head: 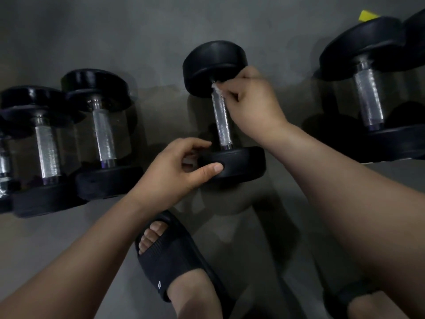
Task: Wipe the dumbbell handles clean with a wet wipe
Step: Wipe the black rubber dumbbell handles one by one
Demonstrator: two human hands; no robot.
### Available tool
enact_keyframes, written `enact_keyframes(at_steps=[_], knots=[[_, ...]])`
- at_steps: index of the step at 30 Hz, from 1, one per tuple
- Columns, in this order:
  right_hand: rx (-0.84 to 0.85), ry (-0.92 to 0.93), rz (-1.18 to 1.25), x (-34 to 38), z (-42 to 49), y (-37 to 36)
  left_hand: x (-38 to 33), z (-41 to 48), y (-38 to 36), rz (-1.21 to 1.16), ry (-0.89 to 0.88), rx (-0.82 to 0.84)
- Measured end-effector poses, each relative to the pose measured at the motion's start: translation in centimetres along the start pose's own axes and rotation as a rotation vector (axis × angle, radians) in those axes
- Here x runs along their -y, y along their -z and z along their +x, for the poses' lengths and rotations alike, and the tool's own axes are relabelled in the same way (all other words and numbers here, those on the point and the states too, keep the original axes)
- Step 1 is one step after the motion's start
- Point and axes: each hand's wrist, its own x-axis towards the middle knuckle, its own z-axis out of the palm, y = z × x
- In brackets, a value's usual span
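Observation:
A black dumbbell with a knurled silver handle (221,120) lies on the grey floor in the middle of the view. My right hand (251,100) pinches a small white wet wipe (216,85) against the top of that handle, just under the far weight head (212,63). My left hand (177,168) grips the edge of the near weight head (239,163), thumb on its front face and fingers curled over its rim.
Two more dumbbells (103,132) lie to the left and a large one (370,97) to the right, all along a grey wall. My feet in black slide sandals (174,256) stand just below the hands. A yellow object (368,16) shows at top right.

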Motion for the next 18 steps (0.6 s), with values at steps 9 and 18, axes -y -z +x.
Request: enact_keyframes(at_steps=[9,18], knots=[[0.115,0.057,0.027,0.0,-0.6,-0.4,-0.7,-0.4,0.4,-0.013,-0.094,0.009],[-0.016,-0.127,-0.034,1.3,0.3,-1.5,-0.4,-0.6,0.3,-0.019,-0.068,-0.029]])
